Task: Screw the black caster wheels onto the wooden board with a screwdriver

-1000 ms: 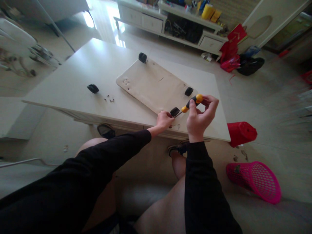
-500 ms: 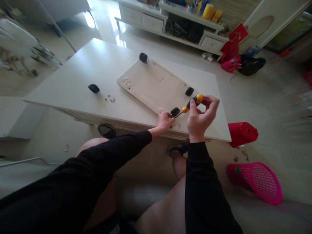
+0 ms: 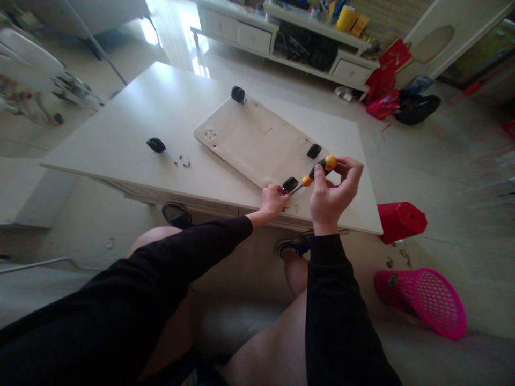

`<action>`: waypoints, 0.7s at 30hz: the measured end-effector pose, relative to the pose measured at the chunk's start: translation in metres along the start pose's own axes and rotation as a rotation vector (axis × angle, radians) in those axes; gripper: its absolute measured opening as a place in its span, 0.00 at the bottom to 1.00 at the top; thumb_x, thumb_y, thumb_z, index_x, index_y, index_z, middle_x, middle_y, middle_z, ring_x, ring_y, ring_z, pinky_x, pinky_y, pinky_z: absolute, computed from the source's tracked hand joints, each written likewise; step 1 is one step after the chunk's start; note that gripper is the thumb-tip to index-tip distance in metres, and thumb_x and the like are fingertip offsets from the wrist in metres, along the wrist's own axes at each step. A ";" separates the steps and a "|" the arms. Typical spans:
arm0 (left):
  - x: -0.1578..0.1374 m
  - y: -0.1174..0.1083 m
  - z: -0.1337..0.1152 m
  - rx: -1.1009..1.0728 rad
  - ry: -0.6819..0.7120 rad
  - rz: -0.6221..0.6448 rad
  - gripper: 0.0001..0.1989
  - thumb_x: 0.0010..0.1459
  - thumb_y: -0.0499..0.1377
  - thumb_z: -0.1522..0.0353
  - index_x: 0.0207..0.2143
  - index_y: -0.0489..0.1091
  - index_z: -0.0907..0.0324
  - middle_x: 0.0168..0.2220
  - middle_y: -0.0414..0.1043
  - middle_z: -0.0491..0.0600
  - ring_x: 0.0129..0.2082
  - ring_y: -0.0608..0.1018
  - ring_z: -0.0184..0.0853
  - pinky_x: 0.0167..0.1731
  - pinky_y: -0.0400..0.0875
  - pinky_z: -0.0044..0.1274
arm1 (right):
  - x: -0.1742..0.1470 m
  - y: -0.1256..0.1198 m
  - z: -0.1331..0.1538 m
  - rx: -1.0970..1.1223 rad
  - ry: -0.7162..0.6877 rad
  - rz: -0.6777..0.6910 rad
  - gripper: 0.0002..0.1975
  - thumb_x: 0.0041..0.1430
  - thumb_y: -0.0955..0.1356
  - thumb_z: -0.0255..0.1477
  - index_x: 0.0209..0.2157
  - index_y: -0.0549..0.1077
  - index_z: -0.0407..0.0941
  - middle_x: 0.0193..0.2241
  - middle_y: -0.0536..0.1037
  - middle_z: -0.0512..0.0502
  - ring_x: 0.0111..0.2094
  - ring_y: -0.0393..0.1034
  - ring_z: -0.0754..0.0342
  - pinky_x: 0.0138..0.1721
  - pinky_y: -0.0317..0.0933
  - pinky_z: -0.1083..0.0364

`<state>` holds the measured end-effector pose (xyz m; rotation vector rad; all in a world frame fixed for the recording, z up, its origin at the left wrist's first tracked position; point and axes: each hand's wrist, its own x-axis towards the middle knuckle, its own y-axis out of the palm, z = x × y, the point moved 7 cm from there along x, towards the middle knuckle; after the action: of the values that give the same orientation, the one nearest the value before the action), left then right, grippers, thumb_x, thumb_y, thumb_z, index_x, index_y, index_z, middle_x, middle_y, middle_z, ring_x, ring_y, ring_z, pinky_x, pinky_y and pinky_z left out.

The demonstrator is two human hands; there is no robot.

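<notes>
A pale rectangular board lies with its underside up on the white table. Black caster wheels stand at three of its corners: the far caster, the right caster and the near caster. My right hand grips a yellow and black screwdriver, its shaft slanting down to the base of the near caster. Beside that tip, my left hand has its fingers closed at the board's near corner; what they pinch is hidden. The left corner shows bare screw holes.
A loose caster and several small screws lie on the table, left of the board. On the floor at right are a red bin and a tipped pink basket. A white cabinet stands behind.
Almost nothing differs. Both hands, the screwdriver and the board keep their places, and the whole view has shifted very slightly.
</notes>
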<state>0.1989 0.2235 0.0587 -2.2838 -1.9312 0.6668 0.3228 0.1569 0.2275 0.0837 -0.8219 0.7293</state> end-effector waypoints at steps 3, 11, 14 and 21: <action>0.000 0.000 0.000 0.010 0.010 -0.002 0.07 0.63 0.68 0.73 0.42 0.84 0.65 0.29 0.84 0.53 0.22 0.83 0.33 0.27 0.78 0.21 | 0.000 0.001 -0.001 -0.028 0.011 0.014 0.15 0.62 0.71 0.31 0.49 0.69 0.50 0.47 0.76 0.45 0.48 0.76 0.51 0.36 0.76 0.54; -0.002 0.000 0.000 -0.037 0.001 0.003 0.07 0.63 0.67 0.74 0.43 0.85 0.66 0.31 0.85 0.54 0.22 0.83 0.32 0.25 0.77 0.21 | 0.000 0.002 -0.002 -0.054 0.014 0.025 0.15 0.62 0.71 0.32 0.49 0.69 0.50 0.47 0.76 0.44 0.48 0.76 0.51 0.34 0.76 0.54; -0.003 0.000 0.000 -0.040 -0.012 0.000 0.07 0.64 0.67 0.73 0.42 0.84 0.67 0.31 0.84 0.54 0.21 0.82 0.32 0.23 0.75 0.20 | 0.000 0.001 -0.001 -0.048 0.014 0.018 0.15 0.62 0.72 0.31 0.49 0.69 0.50 0.47 0.76 0.45 0.47 0.76 0.52 0.33 0.75 0.56; -0.002 0.001 0.001 -0.009 0.017 -0.009 0.08 0.62 0.68 0.74 0.43 0.85 0.64 0.33 0.85 0.53 0.23 0.82 0.30 0.26 0.77 0.20 | 0.000 0.002 -0.002 -0.040 0.019 0.024 0.15 0.62 0.72 0.31 0.49 0.69 0.50 0.47 0.76 0.45 0.47 0.76 0.52 0.33 0.75 0.55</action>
<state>0.1991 0.2212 0.0577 -2.2771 -1.9396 0.6366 0.3230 0.1588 0.2259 0.0312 -0.8205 0.7354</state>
